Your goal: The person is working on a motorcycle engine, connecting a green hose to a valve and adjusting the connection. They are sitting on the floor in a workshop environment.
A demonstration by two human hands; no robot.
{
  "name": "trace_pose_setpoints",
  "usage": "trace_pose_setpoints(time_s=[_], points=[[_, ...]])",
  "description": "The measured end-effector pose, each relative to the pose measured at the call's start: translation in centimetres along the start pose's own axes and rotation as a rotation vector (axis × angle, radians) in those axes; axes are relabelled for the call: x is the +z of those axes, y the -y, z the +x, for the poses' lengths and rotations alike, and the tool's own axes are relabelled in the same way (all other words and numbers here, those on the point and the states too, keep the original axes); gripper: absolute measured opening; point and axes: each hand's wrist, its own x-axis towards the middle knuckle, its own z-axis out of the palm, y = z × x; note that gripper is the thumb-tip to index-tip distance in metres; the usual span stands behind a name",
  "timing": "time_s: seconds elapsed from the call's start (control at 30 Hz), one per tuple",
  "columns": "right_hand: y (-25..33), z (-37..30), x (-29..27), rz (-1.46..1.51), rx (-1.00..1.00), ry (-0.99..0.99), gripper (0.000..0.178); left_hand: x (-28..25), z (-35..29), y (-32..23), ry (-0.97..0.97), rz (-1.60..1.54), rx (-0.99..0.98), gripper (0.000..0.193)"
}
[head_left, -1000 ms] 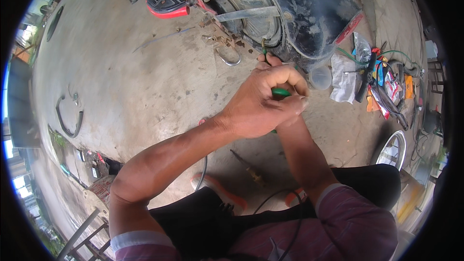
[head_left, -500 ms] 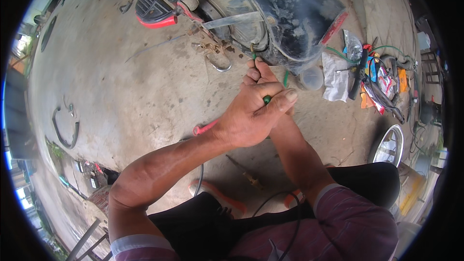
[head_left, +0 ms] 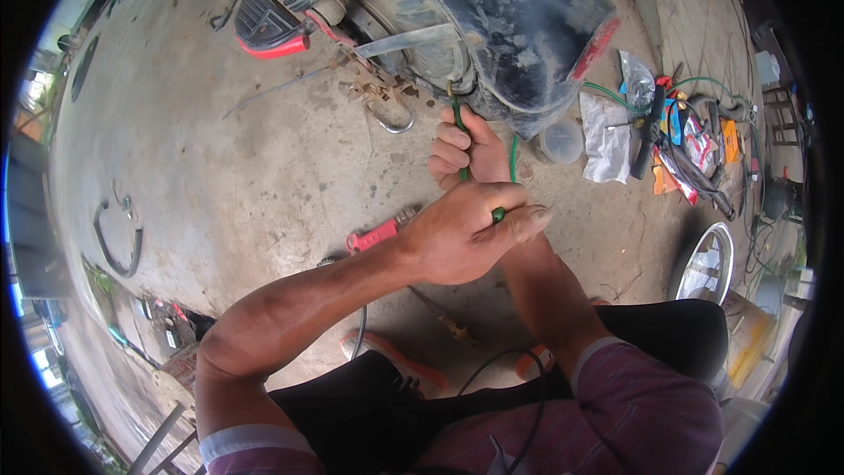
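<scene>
A thin green hose [head_left: 456,114] runs down from a brass-coloured tip [head_left: 450,88] at the lower edge of a dusty black wheel [head_left: 418,18]. Just below that tip, my right hand [head_left: 466,148] has its fingers curled round the hose. Nearer to me, my left hand [head_left: 475,230] is closed in a fist over the right wrist area, with a green end poking out by its thumb. How the hose runs inside the left fist is hidden. Another green length shows just right of my right hand.
Above the hands is a vehicle's dusty black rear cover [head_left: 519,18]. Beside my left forearm lies a red tool [head_left: 374,236]. Packets and tubing [head_left: 686,141], a clear tub [head_left: 561,141] and a round metal rim [head_left: 708,264] are at right; a curved metal piece [head_left: 389,119] lies left.
My left hand has drawn back toward me, away from the right hand. A longer stretch of green hose now shows between them, and the view has shifted slightly.
</scene>
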Motion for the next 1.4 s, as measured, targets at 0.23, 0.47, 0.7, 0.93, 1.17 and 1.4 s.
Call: trace_pose_setpoints(time_s=[0.23,0.47,0.7,0.93,1.17,1.4], points=[[0.0,0.3,0.6,-0.155,-0.09,-0.049,0.026,0.1,-0.2,-0.2,-0.019,-0.027,-0.019,0.029],[-1.4,0.4,1.1,-0.546,-0.361,-0.248,0.03,-0.3,-0.4,-0.5,-0.031,0.006,-0.099,0.029],[-2.1,0.2,1.3,-0.72,-0.533,-0.264,0.032,-0.5,-0.7,0.1,-0.037,0.003,-0.124,0.029],[-2.2,-0.3,1.3,-1.012,-0.672,-0.322,0.034,-1.2,-1.0,0.9,-0.246,-0.049,-0.121,0.034],[-0.7,-0.9,1.9,-0.394,-0.343,-0.12,0.021,-4.1,-0.6,-0.8,-0.51,-0.25,-0.328,0.041],[0.5,-1.1,0.9,-0.218,-0.148,0.066,0.022,-6.2,1.2,1.1,-0.667,-0.417,-0.402,0.035]])
